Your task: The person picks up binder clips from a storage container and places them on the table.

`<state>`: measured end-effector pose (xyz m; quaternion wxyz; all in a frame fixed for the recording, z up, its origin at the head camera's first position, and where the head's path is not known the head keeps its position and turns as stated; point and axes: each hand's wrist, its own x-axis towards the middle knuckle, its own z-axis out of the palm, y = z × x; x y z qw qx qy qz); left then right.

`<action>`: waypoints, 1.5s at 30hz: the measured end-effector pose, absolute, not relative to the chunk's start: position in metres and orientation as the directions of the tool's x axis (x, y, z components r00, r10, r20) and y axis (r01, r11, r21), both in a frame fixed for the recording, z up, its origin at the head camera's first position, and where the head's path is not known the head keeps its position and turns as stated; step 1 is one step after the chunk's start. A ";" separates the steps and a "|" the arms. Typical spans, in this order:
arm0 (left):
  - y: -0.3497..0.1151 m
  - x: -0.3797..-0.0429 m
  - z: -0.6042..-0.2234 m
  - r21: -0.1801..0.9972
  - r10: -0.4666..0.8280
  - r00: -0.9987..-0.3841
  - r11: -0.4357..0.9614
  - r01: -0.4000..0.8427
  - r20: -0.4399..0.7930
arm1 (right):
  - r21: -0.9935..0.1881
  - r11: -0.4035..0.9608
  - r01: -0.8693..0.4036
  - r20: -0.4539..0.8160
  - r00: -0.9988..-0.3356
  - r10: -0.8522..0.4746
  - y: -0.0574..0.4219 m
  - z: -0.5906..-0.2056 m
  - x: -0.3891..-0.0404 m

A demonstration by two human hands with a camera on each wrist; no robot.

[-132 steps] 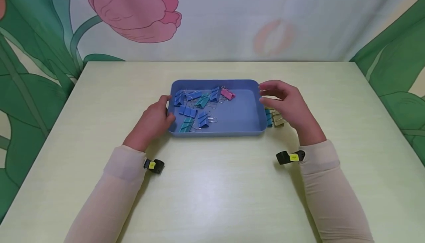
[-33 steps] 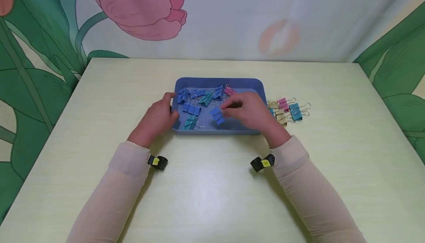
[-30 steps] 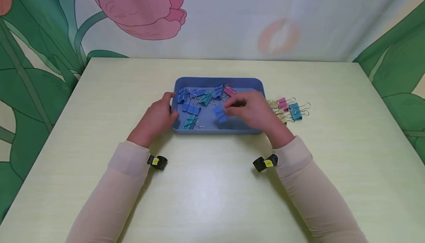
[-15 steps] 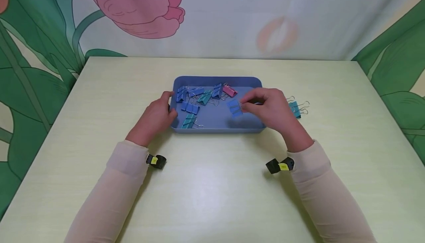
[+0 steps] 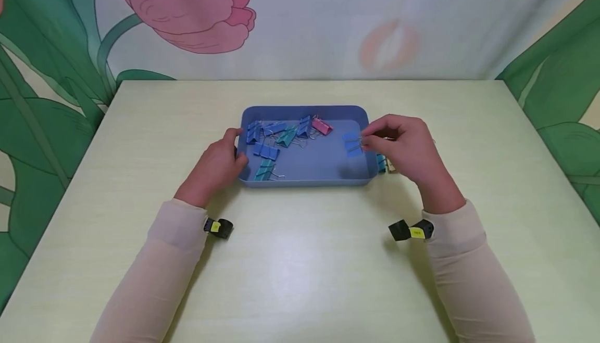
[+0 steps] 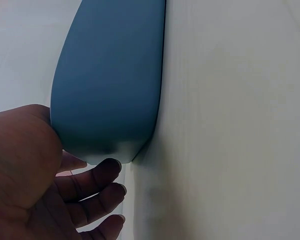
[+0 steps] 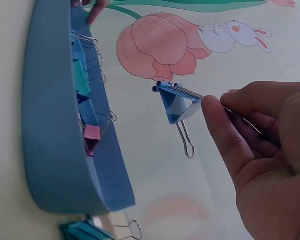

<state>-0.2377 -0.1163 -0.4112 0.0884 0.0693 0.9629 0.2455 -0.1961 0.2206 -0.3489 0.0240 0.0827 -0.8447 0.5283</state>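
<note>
My right hand (image 5: 405, 145) pinches a blue binder clip (image 5: 352, 144) by a wire handle, holding it above the right end of a blue tray (image 5: 323, 182). In the right wrist view, the clip (image 7: 174, 102) hangs apart from the tray, its other handle pointing down. My left hand (image 5: 213, 166) grips the tray's left end, the thumb over the rim; the left wrist view shows curled fingers (image 6: 92, 180) by the outer wall. Inside the tray, mostly to the left, lie several blue clips (image 5: 266, 151), teal clips (image 5: 287, 136) and a pink clip (image 5: 322, 125).
Just beyond the tray's right end, teal (image 5: 382, 163) and cream clips (image 5: 391, 166) lie on the pale table (image 5: 300, 259), partly hidden by my right hand. A curtain with a printed pink flower (image 5: 187, 10) hangs behind the table.
My right hand took a blue clip from the tray's front middle, then lifted it and moved it right toward the tray's right end. My left hand has stayed on the left end.
</note>
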 end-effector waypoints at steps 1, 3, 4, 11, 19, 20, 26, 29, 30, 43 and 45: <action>-0.117 -0.238 -0.411 0.486 0.180 -0.975 0.869 0.095 -0.132 | -0.888 0.430 -0.165 0.130 -0.985 -0.109 0.223 -0.347 -0.196; -0.117 -0.238 -0.411 0.488 0.184 -0.975 0.867 0.102 -0.123 | -0.888 0.428 -0.167 0.136 -0.985 -0.103 0.229 -0.344 -0.196; -0.116 -0.238 -0.411 0.487 0.184 -0.976 0.867 0.103 -0.120 | -0.891 0.423 -0.166 0.136 -0.986 -0.100 0.232 -0.342 -0.196; -0.115 -0.240 -0.410 0.482 0.170 -0.976 0.872 0.084 -0.139 | -0.883 0.439 -0.168 0.145 -0.986 -0.086 0.261 -0.330 -0.194; -0.115 -0.239 -0.409 0.480 0.175 -0.975 0.873 0.088 -0.139 | -0.891 0.423 -0.163 0.147 -0.987 -0.070 0.287 -0.322 -0.189; -0.115 -0.239 -0.408 0.480 0.177 -0.975 0.872 0.090 -0.137 | -0.891 0.424 -0.159 0.143 -0.987 -0.071 0.289 -0.322 -0.189; -0.114 -0.239 -0.407 0.486 0.188 -0.972 0.868 0.097 -0.141 | -0.882 0.459 -0.109 0.099 -0.994 -0.045 0.304 -0.326 -0.192; -0.115 -0.237 -0.407 0.487 0.186 -0.971 0.868 0.090 -0.152 | -0.885 0.455 -0.097 0.092 -0.995 -0.034 0.311 -0.328 -0.192; -0.116 -0.236 -0.408 0.484 0.182 -0.971 0.871 0.085 -0.156 | -0.885 0.455 -0.096 0.090 -0.995 -0.034 0.312 -0.329 -0.192; -0.112 -0.239 -0.410 0.471 0.168 -0.972 0.879 0.071 -0.167 | -0.777 0.627 0.052 -0.064 -0.998 0.004 0.328 -0.333 -0.194; -0.112 -0.239 -0.410 0.469 0.165 -0.972 0.881 0.070 -0.166 | -0.759 0.646 0.078 -0.101 -0.995 0.001 0.329 -0.334 -0.195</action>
